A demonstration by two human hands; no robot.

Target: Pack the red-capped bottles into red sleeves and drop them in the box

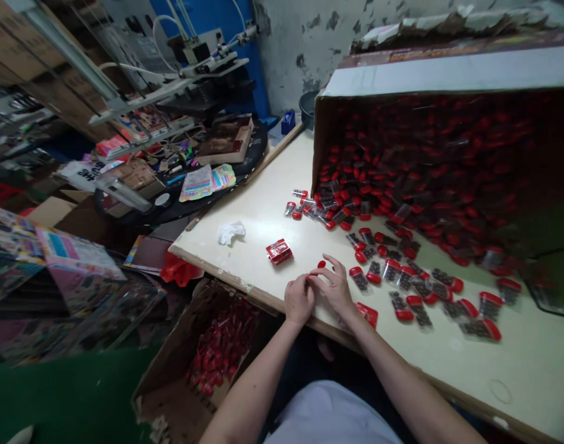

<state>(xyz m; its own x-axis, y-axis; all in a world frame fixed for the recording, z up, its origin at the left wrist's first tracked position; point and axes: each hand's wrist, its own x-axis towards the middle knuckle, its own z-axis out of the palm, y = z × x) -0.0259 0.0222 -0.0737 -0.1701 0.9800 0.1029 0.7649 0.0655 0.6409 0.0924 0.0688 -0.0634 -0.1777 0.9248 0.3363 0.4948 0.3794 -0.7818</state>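
Near the table's front edge, my left hand (300,302) is closed, its fingertips pinching a small red piece (309,279) that is mostly hidden. My right hand (336,288) meets it there, thumb and forefinger at the same piece, other fingers raised. Just beyond the fingertips lies a small red cap (321,264). A stack of red printed cards (279,251) sits to the left of my hands, and another red card (367,314) lies partly under my right wrist. To the right are several clear bottles with red caps (359,279), filled with dark round pieces.
A large carton (425,75) on its side spills many red-capped bottles onto the white table (263,200). A crumpled tissue (230,232) lies at left. Below the edge stands a cardboard box (164,357) of red packs. A machine (184,86) with a black round table is at back left.
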